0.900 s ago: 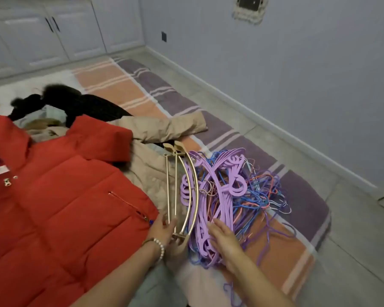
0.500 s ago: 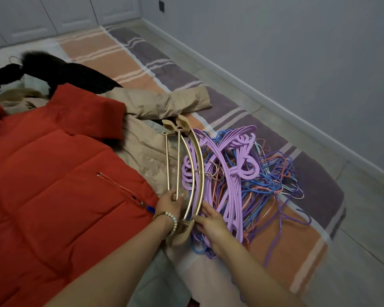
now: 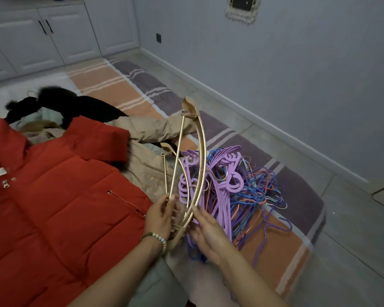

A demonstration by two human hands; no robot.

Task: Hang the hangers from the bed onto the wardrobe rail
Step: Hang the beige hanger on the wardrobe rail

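- My left hand [image 3: 162,214] is closed around the near ends of the gold hangers [image 3: 194,173], thumb and fingers pinching the straight bars.
- My right hand [image 3: 205,229] is open, fingers spread, its fingertips touching the curved gold arm from the right side; it grips nothing.
- The gold hangers stand tilted up from my left hand, long axis running from near to far, shoulder tips pointing away from me.
- Just right of them, touching, the purple hangers [image 3: 222,187] lie in a heap, tangled with thin blue and orange wire hangers [image 3: 259,193], on the striped bed cover [image 3: 297,247].
- My right hand is nearer that heap, so I judge it should gather it.
- Left lies the red jacket [image 3: 60,207]; the white wardrobe doors [image 3: 60,34] are far ahead, the rail not visible.
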